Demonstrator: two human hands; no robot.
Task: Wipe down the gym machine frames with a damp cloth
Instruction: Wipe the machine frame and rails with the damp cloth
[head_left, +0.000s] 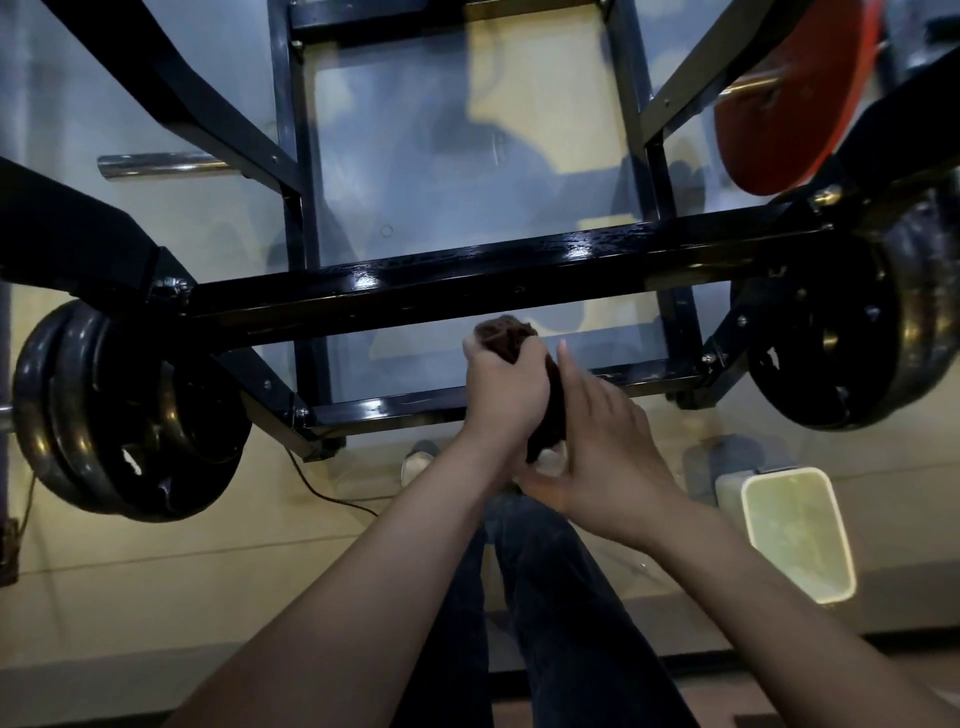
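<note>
At centre frame the left hand (506, 379) clenches the dark cloth (511, 335) into a wad just below the glistening black crossbar (467, 275) — probably regathering it. The right hand (605, 441), fingers straight, steadies the cloth's hanging tail; the bin (795, 530) waits at lower right.

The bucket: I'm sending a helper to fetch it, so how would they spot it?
Start at the black machine frame and follow it to the black plates on its right end. On the floor below them stands the bucket: pale, rectangular, open-topped, the only light container among dark metal.
</note>
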